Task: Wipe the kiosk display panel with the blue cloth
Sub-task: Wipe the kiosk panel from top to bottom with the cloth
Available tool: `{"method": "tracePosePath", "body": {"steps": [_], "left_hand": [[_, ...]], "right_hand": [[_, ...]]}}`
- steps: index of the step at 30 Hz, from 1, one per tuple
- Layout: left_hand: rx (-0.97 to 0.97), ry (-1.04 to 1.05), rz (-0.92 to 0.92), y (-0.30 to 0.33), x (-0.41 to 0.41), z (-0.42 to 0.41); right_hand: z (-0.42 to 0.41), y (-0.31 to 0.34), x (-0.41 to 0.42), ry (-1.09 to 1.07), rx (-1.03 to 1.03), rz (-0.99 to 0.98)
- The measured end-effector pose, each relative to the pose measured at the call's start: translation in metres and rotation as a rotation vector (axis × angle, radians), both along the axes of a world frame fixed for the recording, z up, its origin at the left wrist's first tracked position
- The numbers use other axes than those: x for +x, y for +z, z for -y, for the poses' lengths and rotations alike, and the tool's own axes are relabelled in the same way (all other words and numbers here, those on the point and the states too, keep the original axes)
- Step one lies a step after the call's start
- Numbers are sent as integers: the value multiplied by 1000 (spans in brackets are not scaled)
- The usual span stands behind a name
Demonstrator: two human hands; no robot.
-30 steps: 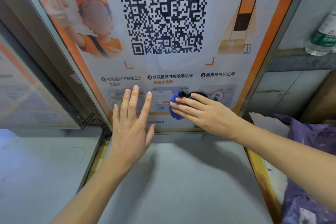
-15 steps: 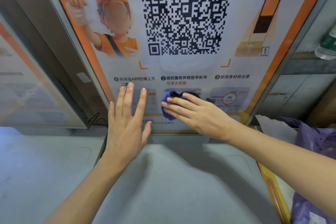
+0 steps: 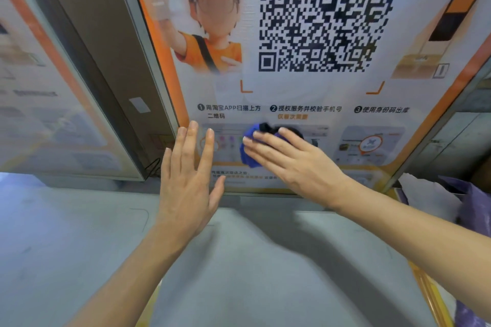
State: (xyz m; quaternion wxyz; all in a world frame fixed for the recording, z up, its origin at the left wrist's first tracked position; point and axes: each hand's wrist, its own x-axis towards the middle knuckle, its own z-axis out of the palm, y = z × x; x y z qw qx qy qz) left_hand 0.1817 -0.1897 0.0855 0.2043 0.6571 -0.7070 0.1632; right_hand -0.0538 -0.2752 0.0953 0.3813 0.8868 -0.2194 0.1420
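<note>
Right hand (image 3: 297, 164) flat on the blue cloth (image 3: 248, 151), fingers straight and close together, pressing the bunched cloth against the lower middle of the kiosk display panel (image 3: 305, 93). Cloth mostly covered by the fingers; only its left edge and a dark bit at the top showing past the fingertips. Position on the panel: just under the line of printed steps, below the big QR code (image 3: 318, 10).

Left hand (image 3: 188, 180) open beside it, fingers spread and pointing up, holding nothing. Fingertips over the bottom left corner of the panel, near the orange border (image 3: 156, 42); cannot tell if touching the surface or just in front of it. Apart from the cloth, with a small gap between.

Cartoon figure in an orange helmet (image 3: 212, 16) printed at upper left of the panel. Grey ledge (image 3: 239, 260) under both forearms. Purple bag (image 3: 473, 207) at the right edge.
</note>
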Motion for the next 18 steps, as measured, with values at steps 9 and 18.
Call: {"method": "tracePosePath", "body": {"steps": [9, 18], "left_hand": [[41, -9, 1, -5, 16, 1], [33, 28, 2, -15, 36, -3]], "right_hand": [[0, -7, 34, 44, -2, -8], [2, 10, 73, 23, 25, 241]]}}
